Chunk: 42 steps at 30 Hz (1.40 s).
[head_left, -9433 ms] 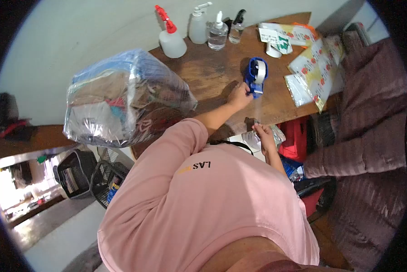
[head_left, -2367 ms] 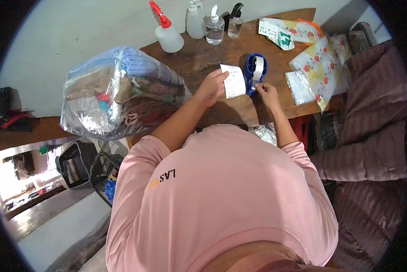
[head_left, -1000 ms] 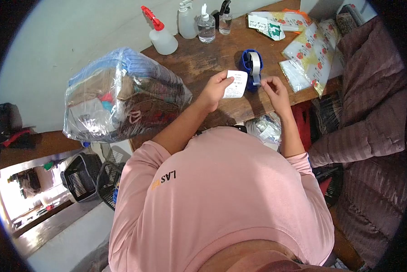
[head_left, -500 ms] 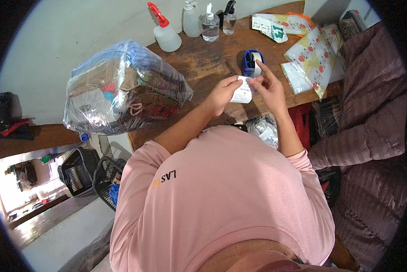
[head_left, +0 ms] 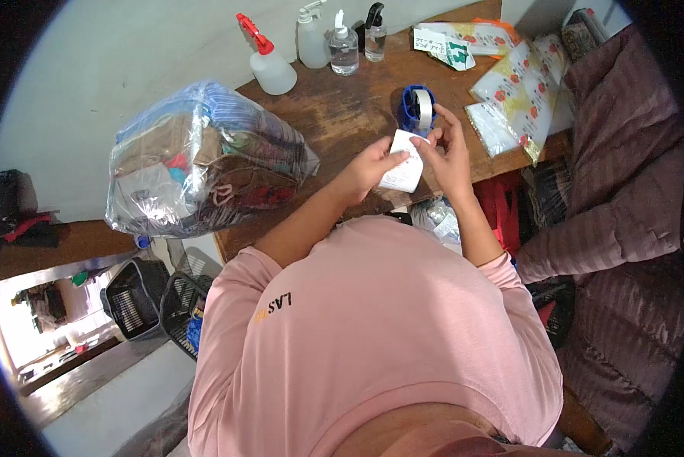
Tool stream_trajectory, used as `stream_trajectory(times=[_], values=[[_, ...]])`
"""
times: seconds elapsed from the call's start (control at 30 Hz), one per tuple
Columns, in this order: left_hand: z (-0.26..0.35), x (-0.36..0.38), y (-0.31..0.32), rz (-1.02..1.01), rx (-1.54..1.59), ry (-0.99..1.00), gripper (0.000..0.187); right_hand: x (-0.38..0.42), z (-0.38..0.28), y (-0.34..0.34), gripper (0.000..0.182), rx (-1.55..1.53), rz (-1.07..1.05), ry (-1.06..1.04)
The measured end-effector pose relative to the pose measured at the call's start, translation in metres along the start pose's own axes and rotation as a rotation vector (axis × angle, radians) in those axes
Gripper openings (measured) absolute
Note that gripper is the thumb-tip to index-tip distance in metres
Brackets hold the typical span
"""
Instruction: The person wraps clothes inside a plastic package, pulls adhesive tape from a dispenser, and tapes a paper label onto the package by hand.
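- I see the left hand [head_left: 366, 172] gripping the printed paper slip [head_left: 401, 169] at its left side, thumb on top.
- I have the right hand [head_left: 450, 161] closed at the slip's upper right edge, thumb over the paper; one finger reaches up near the tape dispenser [head_left: 406, 114], and I cannot tell whether it touches.
- The slip is held near the front edge of the wooden table [head_left: 334, 114], tilted, with the blue dispenser and its white roll just beyond it.
- To my left, the plastic-wrapped clothes bundle [head_left: 205, 164] sits on the table, well apart from the dispenser.
- Along the far side I see the red-topped spray bottle [head_left: 273, 74] and three smaller bottles [head_left: 343, 53].
- At far right lie the flower-patterned plastic packets [head_left: 513, 91] and the white tag [head_left: 432, 42] with green marking.
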State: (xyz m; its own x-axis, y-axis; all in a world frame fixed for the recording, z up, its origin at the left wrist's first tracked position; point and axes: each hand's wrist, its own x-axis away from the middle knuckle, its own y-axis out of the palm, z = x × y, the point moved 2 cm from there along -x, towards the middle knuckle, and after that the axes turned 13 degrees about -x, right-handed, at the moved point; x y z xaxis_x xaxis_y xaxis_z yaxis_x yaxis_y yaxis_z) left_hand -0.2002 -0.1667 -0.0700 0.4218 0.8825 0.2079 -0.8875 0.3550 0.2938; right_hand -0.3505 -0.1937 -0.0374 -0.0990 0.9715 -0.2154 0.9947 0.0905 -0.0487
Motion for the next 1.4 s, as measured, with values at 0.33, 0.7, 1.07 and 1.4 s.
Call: stream_trajectory(times=[0.33, 0.7, 1.07, 1.4], values=[[-0.005, 0.002, -0.026, 0.166, -0.099, -0.065, 0.031, -0.015, 0.121, -0.044, 0.033, 0.316, 0.047, 0.142], [-0.001, -0.002, -0.026, 0.186, -0.274, 0.063, 0.028, -0.030, 0.105, -0.044, 0.022, 0.733, -0.058, 0.142], [-0.002, -0.006, -0.023, 0.317, -0.125, 0.107, 0.025, -0.015, 0.076, -0.033, 0.025, 0.247, -0.080, 0.637], [0.011, -0.007, -0.020, 0.260, 0.091, 0.046, 0.031, 0.034, 0.145, -0.052, 0.025, -0.304, -0.026, 0.264]])
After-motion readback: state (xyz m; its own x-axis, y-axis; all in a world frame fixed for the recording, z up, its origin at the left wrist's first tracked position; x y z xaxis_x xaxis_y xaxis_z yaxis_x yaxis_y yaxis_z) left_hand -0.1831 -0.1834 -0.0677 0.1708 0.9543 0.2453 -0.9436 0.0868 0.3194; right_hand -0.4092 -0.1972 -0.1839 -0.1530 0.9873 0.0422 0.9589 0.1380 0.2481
